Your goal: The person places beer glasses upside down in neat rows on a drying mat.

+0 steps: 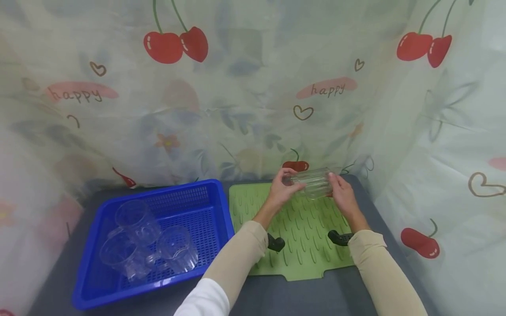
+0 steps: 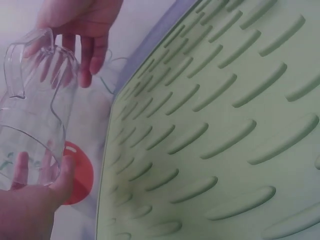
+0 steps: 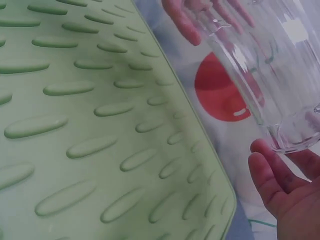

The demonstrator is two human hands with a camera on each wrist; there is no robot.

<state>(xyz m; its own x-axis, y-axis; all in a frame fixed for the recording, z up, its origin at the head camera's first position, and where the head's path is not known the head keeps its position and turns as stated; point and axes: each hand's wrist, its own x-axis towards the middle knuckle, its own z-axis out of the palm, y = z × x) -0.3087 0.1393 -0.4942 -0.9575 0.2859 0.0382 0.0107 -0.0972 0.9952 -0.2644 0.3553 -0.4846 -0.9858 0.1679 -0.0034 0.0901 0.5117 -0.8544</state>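
Observation:
A clear mug [image 1: 314, 182] is held on its side above the far part of a green draining mat [image 1: 292, 259]. My left hand [image 1: 281, 188] grips its left end between thumb and fingers. At the other end, the fingers and thumb of my right hand [image 1: 345, 197] hold the mug's edge. In the left wrist view the mug [image 2: 35, 117] shows its handle [image 2: 15, 70] at the upper left. The right wrist view has the mug [image 3: 280, 65] tilted, with right fingertips [image 3: 262, 162] at its lower end.
Left of the mat stands a blue perforated basket [image 1: 219, 206] with several clear mugs [image 1: 178, 252] inside. Black wrist mounts [image 1: 276, 242] stick out from both forearms. A printed curtain [image 1: 253, 87] closes off the back and sides of the grey table [image 1: 276, 296].

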